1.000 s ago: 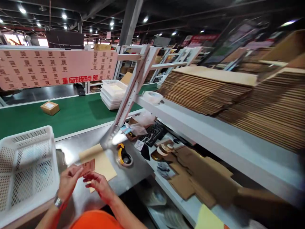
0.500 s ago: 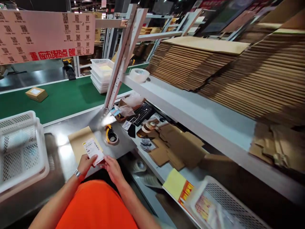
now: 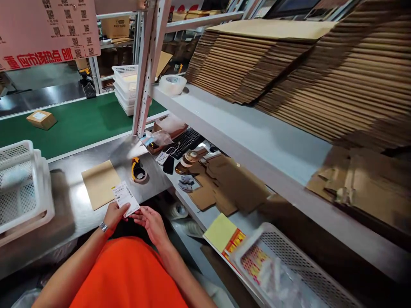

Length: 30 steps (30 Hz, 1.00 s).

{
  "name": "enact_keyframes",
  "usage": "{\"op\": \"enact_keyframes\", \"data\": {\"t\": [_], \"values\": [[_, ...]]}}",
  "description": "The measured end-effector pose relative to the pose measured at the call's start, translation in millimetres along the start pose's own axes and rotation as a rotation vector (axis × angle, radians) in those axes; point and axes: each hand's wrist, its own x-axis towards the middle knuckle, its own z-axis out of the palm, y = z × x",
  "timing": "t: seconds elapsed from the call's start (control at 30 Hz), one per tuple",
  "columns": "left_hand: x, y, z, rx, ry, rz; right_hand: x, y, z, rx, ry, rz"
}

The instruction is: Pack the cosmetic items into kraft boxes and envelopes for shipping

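Note:
A white shipping label (image 3: 126,196) with printed text and barcodes is held in front of my body, just off the near edge of the metal bench. My left hand (image 3: 114,217) grips its lower left side, thumb on top. At its lower right corner, my right hand (image 3: 152,222) pinches the edge between thumb and curled fingers. Flat on the bench beyond the label lies a tan paper envelope (image 3: 99,183). To its right rests a yellow and black tape dispenser (image 3: 136,168) with a roll of tape.
White perforated baskets (image 3: 45,192) stand on the left. Behind the bench runs a green conveyor belt (image 3: 93,115) carrying a small carton (image 3: 41,119). A shelf (image 3: 257,141) with stacked flat cardboard (image 3: 244,68) juts in from the right, above a keyboard (image 3: 188,142) and cardboard pieces.
The view has shifted, so the surroundings sit higher and further left. The label is now over the bench edge, apart from the envelope in view, still in my hands.

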Motion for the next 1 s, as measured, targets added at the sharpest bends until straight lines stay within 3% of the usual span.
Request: {"op": "enact_keyframes", "data": {"t": [0.37,0.8,0.87,0.93,1.0], "values": [[-22.0,-25.2,39.9,0.096,0.043,0.008,-18.3,-10.6,-47.8,-0.048,-0.024,0.036],[-41.5,-31.7,79.6,0.125,0.075,-0.033,-22.9,-17.0,-86.9,-0.133,-0.014,-0.014],[-43.6,-33.7,84.2,0.206,0.202,0.031,-23.9,-15.7,-90.6,-0.146,0.002,-0.027],[-46.9,-34.7,88.2,0.310,0.300,0.181,-25.7,-14.5,-94.1,-0.158,0.020,-0.042],[-50.8,-34.2,91.9,0.411,0.210,0.316,-27.7,-13.5,-97.2,-0.184,0.030,-0.057]]}}
